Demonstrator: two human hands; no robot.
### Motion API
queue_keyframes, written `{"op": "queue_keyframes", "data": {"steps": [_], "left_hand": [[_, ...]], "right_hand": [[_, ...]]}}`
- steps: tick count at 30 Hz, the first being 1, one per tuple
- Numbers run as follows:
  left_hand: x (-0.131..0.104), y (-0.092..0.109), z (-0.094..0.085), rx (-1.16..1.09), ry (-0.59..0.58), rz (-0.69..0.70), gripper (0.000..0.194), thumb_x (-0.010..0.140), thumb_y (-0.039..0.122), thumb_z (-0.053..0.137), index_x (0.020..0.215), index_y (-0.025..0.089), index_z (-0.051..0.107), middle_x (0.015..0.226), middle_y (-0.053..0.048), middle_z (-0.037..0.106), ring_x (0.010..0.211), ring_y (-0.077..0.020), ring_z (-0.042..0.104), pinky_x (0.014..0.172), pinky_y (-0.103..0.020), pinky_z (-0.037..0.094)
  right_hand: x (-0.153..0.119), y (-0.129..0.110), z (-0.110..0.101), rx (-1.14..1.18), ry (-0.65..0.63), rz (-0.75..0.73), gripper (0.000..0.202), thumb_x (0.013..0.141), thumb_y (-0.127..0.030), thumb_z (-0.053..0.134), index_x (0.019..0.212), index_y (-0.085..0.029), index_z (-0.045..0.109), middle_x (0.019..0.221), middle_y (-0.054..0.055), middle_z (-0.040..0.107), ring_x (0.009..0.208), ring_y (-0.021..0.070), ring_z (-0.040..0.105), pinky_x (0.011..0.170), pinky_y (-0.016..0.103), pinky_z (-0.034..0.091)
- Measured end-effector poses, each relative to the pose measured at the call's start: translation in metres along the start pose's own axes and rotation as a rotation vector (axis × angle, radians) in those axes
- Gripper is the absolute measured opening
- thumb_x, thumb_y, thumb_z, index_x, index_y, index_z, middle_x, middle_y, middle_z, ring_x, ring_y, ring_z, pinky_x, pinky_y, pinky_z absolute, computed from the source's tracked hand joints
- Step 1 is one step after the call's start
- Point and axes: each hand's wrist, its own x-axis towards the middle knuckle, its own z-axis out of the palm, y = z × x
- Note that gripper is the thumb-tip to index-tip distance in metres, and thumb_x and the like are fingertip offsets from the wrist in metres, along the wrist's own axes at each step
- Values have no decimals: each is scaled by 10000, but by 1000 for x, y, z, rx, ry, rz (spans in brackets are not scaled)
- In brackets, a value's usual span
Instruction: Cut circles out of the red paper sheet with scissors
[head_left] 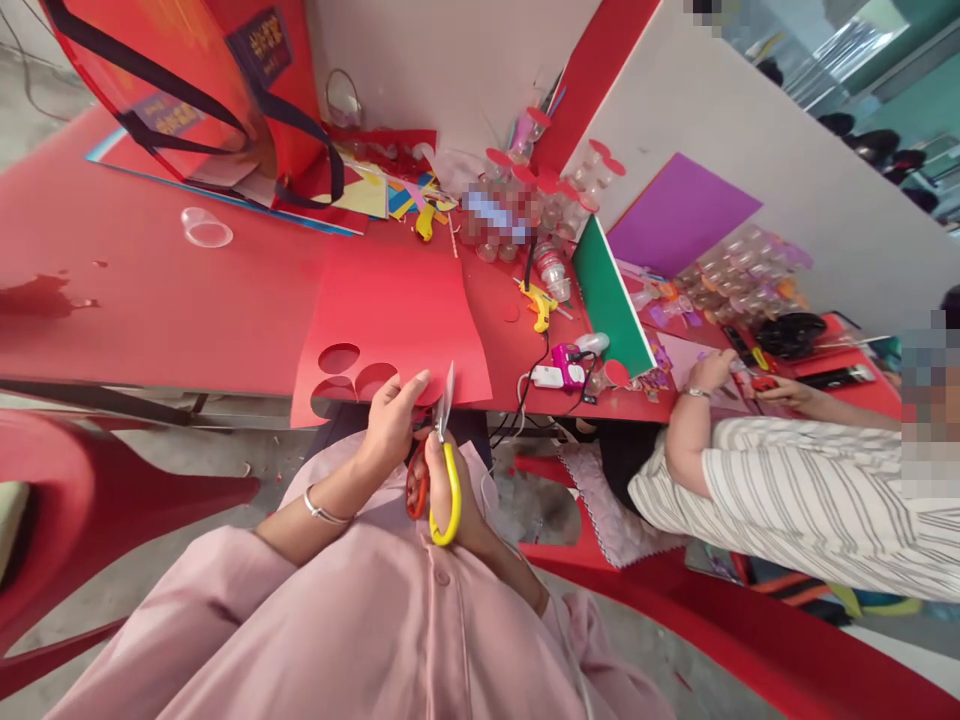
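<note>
A large sheet of red paper (401, 300) lies on the red table and hangs slightly over its front edge. Several round holes are cut in its lower left part. My left hand (390, 425) grips the sheet's near edge, thumb on top and the other fingers partly hidden below. In my right hand (461, 485) is a pair of scissors (446, 415) with one yellow and one red handle loop. Their blades point up and away from me, close to the paper's edge just right of my left thumb. Whether the blades touch the paper I cannot tell.
A yellow glue gun (540, 306) and a pink plug adapter (568, 368) with cables lie to the right. Behind stand clear plastic bottles (555, 270) and a green board (611, 300). A red bag (195, 60) stands back left. Another person's hands (712, 372) work at the right.
</note>
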Motion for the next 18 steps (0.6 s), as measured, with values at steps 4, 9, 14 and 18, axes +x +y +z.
{"op": "queue_keyframes", "data": {"steps": [4, 9, 14, 18], "left_hand": [[-4, -5, -5, 4, -31, -55, 520, 654, 488, 1028, 757, 227, 590, 550, 97, 497, 401, -56, 333, 368, -217, 250], [4, -13, -14, 26, -53, -42, 425, 711, 448, 1004, 766, 210, 656, 613, 46, 615, 431, -77, 444, 393, -217, 312], [10, -18, -16, 38, -67, 1, 413, 704, 460, 1001, 746, 196, 686, 621, 38, 612, 465, -91, 475, 394, -216, 349], [11, -16, -15, 66, -72, 23, 416, 727, 487, 991, 754, 190, 702, 622, 41, 613, 449, -83, 465, 391, -214, 384]], "right_hand": [[3, -6, 3, 1, 17, 43, 574, 1008, -822, 641, 1098, -255, 602, 680, -86, 571, 453, 126, 566, 397, 200, 457], [5, -9, 4, -11, 45, 52, 588, 968, -809, 712, 1119, -249, 620, 750, -65, 568, 661, 160, 681, 539, 218, 582], [8, -6, 2, -11, 50, 50, 541, 982, -780, 720, 1118, -263, 638, 772, -50, 564, 700, 187, 678, 649, 302, 654], [11, 0, 0, -7, 53, 30, 477, 1018, -739, 706, 1041, -271, 612, 762, -44, 571, 693, 198, 673, 675, 326, 624]]}}
